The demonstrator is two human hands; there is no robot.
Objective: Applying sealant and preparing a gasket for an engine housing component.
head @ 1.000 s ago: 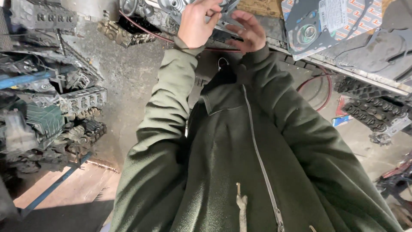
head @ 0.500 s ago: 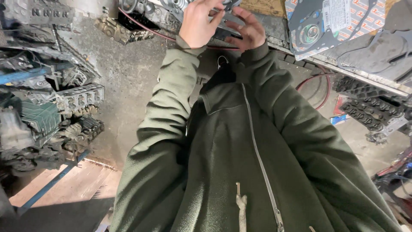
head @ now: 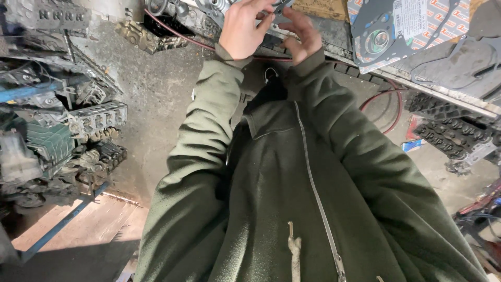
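Overhead, both hands work at the top edge of the view, arms in green jacket sleeves (head: 209, 156) raised toward the desk (head: 443, 91). Left hand (head: 245, 28): fingers curled, grip closed around a grey metal part (head: 279, 6) that runs out of frame; how much of it is held is hidden. Right hand (head: 302, 36): fingers bent and spread just beside the same part, fingertips near its underside; contact cannot be told, so its grip cannot be judged. A red hose (head: 182, 37) passes under both wrists. On the desk to the right, a gasket pack (head: 402, 31) lies flat. Cylinder heads (head: 96, 117) stacked on the rack at left; another dark head (head: 454, 136) on the floor at right. Concrete floor (head: 156, 94) stained.
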